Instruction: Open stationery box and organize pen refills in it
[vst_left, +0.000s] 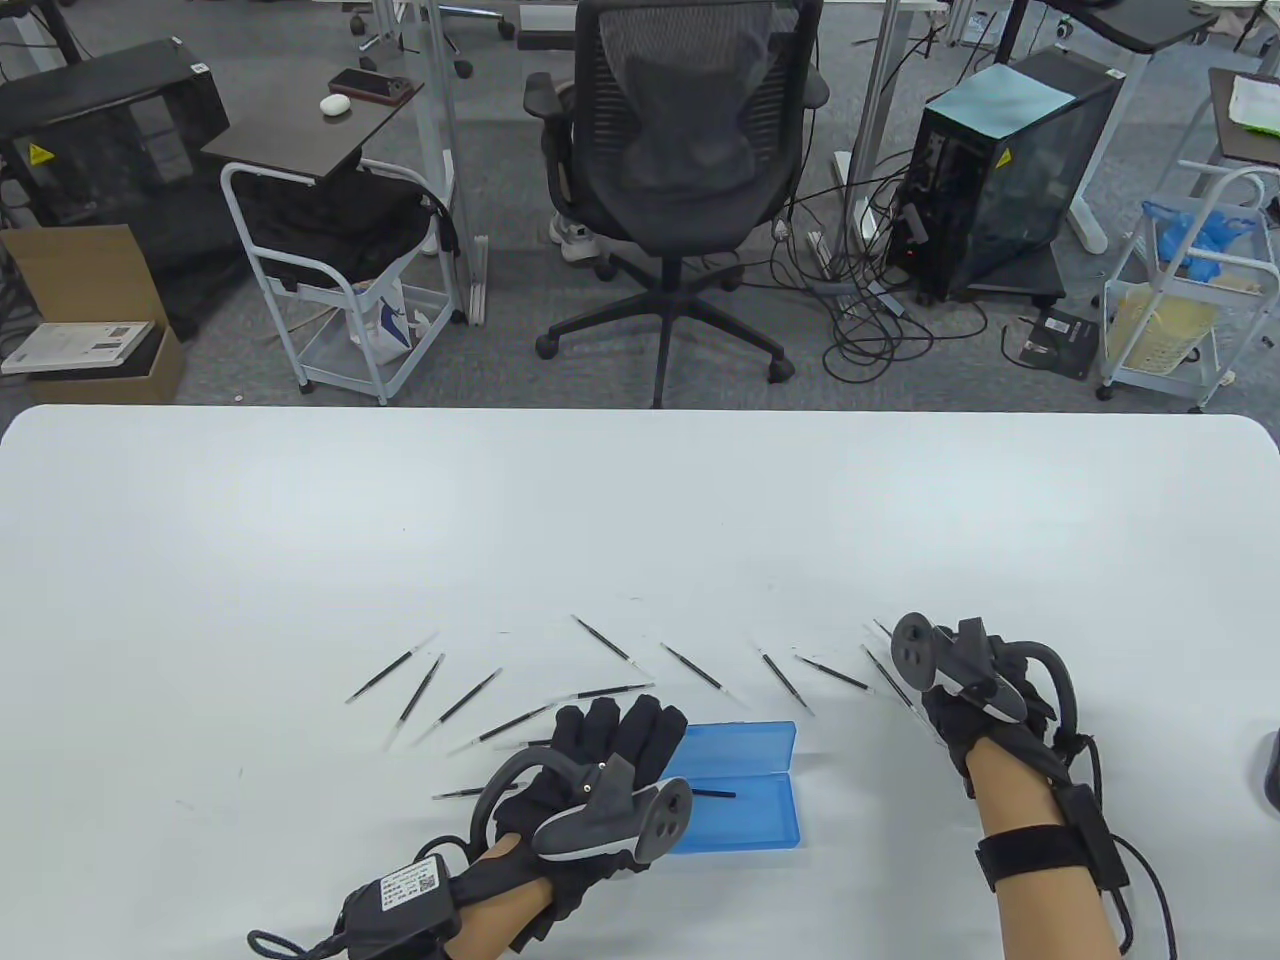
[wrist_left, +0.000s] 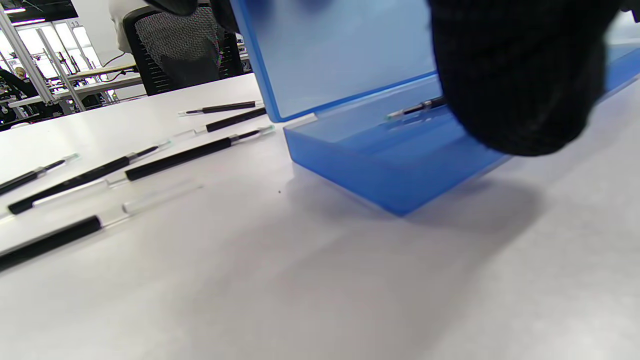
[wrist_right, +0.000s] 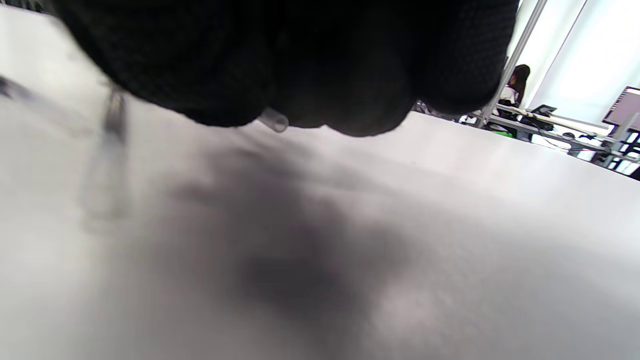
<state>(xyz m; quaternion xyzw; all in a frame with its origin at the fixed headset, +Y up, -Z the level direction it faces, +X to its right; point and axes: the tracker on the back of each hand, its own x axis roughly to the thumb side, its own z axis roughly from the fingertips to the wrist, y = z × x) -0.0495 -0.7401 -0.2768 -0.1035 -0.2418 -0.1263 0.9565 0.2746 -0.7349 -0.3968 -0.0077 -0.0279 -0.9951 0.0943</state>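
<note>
On the worktop (vst_left: 640, 520): blue stationery box (vst_left: 745, 800) open, one refill (vst_left: 712, 794) inside
Left hand (vst_left: 600, 770): fingers straight, on lid
Right hand (vst_left: 965, 700): curled round clear refill end (wrist_right: 274, 120)

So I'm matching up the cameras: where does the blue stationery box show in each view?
Table view: blue stationery box bottom centre, lid open, beside the left hand.
Left wrist view: upper centre-right, one refill inside.
Right wrist view: not in it.
Shared landmark: the white table.
</note>
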